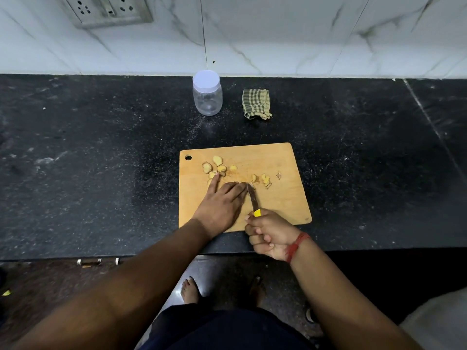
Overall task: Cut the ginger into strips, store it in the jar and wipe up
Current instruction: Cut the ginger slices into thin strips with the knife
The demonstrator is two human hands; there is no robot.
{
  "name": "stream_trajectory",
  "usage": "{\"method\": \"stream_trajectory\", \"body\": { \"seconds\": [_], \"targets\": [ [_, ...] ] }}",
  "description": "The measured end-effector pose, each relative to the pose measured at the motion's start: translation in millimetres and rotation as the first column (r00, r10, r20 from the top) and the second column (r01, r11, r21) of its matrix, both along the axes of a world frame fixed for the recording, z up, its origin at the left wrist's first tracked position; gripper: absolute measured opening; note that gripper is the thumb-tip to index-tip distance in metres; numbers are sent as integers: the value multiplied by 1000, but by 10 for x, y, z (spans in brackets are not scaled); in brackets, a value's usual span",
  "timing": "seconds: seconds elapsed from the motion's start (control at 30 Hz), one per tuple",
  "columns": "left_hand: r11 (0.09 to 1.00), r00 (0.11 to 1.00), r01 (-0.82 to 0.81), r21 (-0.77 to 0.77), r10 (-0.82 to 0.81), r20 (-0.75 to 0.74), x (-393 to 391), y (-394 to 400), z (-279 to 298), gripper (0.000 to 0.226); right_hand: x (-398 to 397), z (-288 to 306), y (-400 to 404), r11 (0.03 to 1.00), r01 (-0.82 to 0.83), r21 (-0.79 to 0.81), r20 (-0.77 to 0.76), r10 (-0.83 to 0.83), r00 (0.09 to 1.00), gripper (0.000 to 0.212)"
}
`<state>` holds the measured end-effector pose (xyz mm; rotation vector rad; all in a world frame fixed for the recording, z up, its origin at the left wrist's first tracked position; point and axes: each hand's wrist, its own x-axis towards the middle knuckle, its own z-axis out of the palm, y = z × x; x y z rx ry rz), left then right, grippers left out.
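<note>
A wooden cutting board (278, 198) lies on the black counter. Ginger slices (217, 165) sit near its top left, and smaller cut pieces (265, 179) lie further right. My left hand (222, 203) lies flat on the board with straight fingers, its fingertips by the blade; whatever is under them is hidden. My right hand (267, 234) grips the yellow handle of a knife (253, 198), whose blade points away from me, tip down at the board. A clear jar (207, 96) with a white lid on stands behind the board. A checked cloth (257, 104) lies to its right.
The black stone counter (101, 160) ends at a white marble wall with a socket plate (108, 10) at the upper left. The counter's front edge runs just below the board. My bare feet (189, 290) show on the floor below.
</note>
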<state>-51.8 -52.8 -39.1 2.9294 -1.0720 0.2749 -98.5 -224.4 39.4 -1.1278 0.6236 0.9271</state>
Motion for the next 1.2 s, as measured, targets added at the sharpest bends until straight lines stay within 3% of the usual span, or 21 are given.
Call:
{"method": "stream_trajectory", "body": {
  "seconds": [0.1,0.17,0.2,0.23,0.27,0.3,0.37,0.47,0.6,0.67,0.73,0.8,0.87,0.97,1.07,1.2],
  "targets": [
    [1000,1000,1,14,-1,-4,-5,-9,10,53,-26,-61,-79,986,89,138,-59,-82,995,26],
    [1000,1000,-1,28,2,-7,-3,-3,11,52,-22,-66,-37,1000,5,-21,-5,-5,1000,21],
    [999,1000,-3,33,3,-9,-3,-1,15,51,-13,-54,5,969,-109,-221,61,126,990,15],
    [999,1000,-3,34,4,-10,-4,-2,18,52,-2,-33,45,865,-222,-449,93,293,952,9],
    [1000,1000,-2,31,3,-9,-4,-1,21,51,-1,-22,86,716,-284,-638,94,438,894,17],
    [1000,1000,0,29,0,-9,-3,-3,24,51,-13,-29,121,579,-315,-752,83,557,826,31],
    [1000,1000,6,25,-5,-11,-5,-2,28,51,-63,-58,168,481,-326,-814,76,644,761,50],
    [1000,1000,4,22,-4,-2,-11,-5,37,50,-103,-46,195,550,-338,-764,84,604,792,43],
    [999,1000,3,31,-3,-13,-6,-12,44,50,-87,-28,152,806,-262,-531,45,335,941,13],
    [999,1000,1,32,-1,-17,-1,-7,39,50,-75,-5,56,921,-189,-340,10,204,979,17],
    [1000,1000,3,29,-2,-17,-1,-7,30,51,-46,25,-53,973,-124,-196,-32,120,992,24],
    [1000,1000,6,26,-5,-17,-3,-11,31,51,-37,38,-98,974,-125,-188,-36,120,992,25],
    [1000,1000,3,23,-3,-10,0,-10,33,51,-48,35,-57,936,-189,-296,15,202,979,21],
    [1000,1000,-6,22,6,-18,-1,-8,38,51,-65,59,39,787,-306,-536,58,396,916,8],
    [999,999,-15,29,16,-34,5,-14,36,51,-120,73,74,646,-356,-675,44,516,855,9],
    [1000,999,-17,21,18,-39,-3,-21,23,51,-178,50,64,662,-293,-690,105,492,864,12]
  ]
}}
